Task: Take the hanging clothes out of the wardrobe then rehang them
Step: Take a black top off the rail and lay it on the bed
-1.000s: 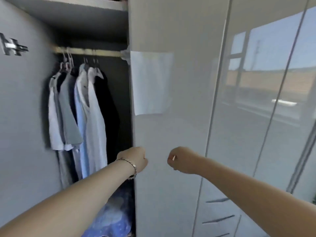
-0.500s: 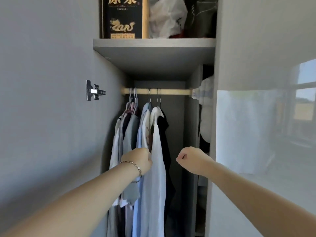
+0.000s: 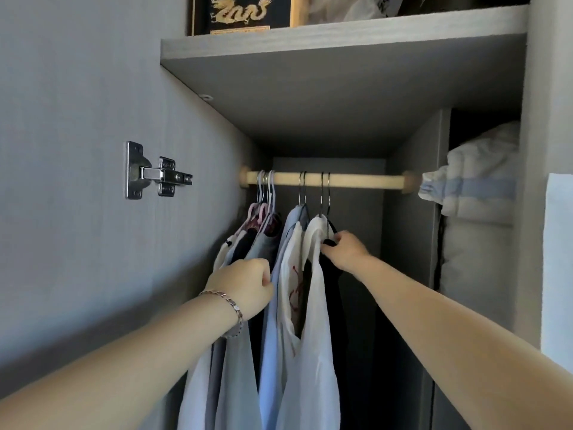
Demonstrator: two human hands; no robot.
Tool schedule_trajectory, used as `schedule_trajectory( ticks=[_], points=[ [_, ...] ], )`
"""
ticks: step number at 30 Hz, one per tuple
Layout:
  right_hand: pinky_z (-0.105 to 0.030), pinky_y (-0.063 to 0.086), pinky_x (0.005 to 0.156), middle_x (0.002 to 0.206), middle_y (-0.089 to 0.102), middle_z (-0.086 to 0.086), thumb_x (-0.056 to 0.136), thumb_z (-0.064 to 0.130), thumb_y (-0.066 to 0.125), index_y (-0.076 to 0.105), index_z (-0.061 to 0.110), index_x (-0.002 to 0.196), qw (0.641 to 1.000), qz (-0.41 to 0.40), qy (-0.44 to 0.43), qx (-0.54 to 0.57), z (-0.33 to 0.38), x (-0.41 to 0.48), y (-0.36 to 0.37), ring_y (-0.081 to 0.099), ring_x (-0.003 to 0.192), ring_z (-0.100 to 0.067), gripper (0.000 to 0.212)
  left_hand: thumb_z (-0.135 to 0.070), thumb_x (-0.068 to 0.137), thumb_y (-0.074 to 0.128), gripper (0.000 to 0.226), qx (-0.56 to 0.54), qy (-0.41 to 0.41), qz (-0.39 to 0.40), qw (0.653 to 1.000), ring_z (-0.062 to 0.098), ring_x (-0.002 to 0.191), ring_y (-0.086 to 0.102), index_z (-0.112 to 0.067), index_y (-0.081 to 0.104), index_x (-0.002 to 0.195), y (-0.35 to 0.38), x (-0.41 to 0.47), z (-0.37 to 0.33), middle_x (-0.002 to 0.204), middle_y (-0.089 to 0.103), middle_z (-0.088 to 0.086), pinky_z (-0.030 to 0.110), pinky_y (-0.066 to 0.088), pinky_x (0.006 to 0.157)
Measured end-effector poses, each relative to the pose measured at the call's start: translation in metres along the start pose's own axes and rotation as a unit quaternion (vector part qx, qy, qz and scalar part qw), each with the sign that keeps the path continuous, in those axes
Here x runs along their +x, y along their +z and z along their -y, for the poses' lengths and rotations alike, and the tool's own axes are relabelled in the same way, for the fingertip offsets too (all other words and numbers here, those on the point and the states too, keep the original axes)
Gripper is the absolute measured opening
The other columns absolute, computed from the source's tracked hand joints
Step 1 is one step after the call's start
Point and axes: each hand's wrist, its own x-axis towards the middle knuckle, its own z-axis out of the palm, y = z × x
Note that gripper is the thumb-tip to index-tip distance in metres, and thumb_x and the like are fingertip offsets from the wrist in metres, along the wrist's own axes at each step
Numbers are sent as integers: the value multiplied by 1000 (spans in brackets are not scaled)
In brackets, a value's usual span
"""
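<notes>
Right hand (image 3: pixel 344 250) risen, pinching one black garment (image 3: pixel 331 305), left hand (image 3: pixel 245 287) curled at its 8 o'clock, grip unclear, six hooks (image 3: pixel 302 187), one rail (image 3: pixel 356 179)

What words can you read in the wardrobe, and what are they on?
No text can be read here.
Black box with a gold dragon: gold strip along its bottom, too small to read.
White bag beside it: dark marks, blurred and cut off.
White shirt: red print, folded, unreadable.
</notes>
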Motion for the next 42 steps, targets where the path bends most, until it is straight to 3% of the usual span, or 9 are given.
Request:
schedule_trajectory(
  ticks=[4,8,13,16,18,25,29,38,42],
  points=[
    [-33,49,77,83,61,-8,88,5,53,64,3,95,991,14,3,134,-11,15,14,60,92,-28,13,-26,92,41,15,36,2,-6,999,9,60,47,-26,56,92,4,7,0,65,52,-8,21,26,47],
    [-28,46,81,95,60,-7,89,-1,50,67,3,105,971,-55,-10,234,-17,19,15,57,95,-24,23,-27,92,41,15,54,-4,-2,999,9,62,47,-26,56,93,6,10,2,66,54,-9,21,27,48],
    [-28,43,71,100,64,-28,89,3,55,65,-7,94,964,-126,-59,226,-10,16,6,59,82,-29,15,-29,93,41,16,42,-7,0,999,11,70,53,-27,57,95,4,13,4,81,66,-6,19,29,50],
    [-31,50,73,96,65,-22,91,9,57,66,-4,96,963,-146,-68,215,-6,1,5,61,92,-33,16,-27,93,41,15,26,2,-1,1000,11,68,52,-26,57,95,3,9,3,73,60,-7,19,31,51],
    [-19,44,63,86,63,-15,91,13,57,66,-3,92,964,-156,-66,203,-8,-14,8,59,82,-24,18,-25,93,41,16,17,11,-11,1000,11,67,52,-25,57,96,2,3,0,69,57,-8,20,32,52],
    [-15,33,45,63,51,2,98,27,45,58,9,82,982,-147,-41,108,-6,-103,-7,48,52,-7,28,-20,95,38,20,-68,80,-100,989,15,69,55,-22,56,104,-4,-36,-16,89,64,-7,35,43,85],
    [-9,27,32,44,46,7,98,25,45,57,11,75,991,-125,-14,43,-14,-173,-30,42,31,2,29,-20,95,40,23,-109,121,-39,986,17,74,54,-22,55,113,8,-72,-39,105,60,-8,26,37,57],
    [-8,26,34,57,48,5,94,21,49,60,18,68,987,-16,125,-96,-80,-346,-115,38,35,-4,28,-21,91,42,13,-81,175,156,969,14,78,56,-25,54,92,52,-179,-110,81,60,-9,21,37,57],
    [-7,32,43,72,58,9,95,27,51,67,22,83,980,1,167,-111,-112,-438,-159,42,49,-3,20,-22,90,41,15,-94,209,197,953,14,74,54,-27,55,88,71,-244,-152,74,55,-10,25,40,62]
  ],
)
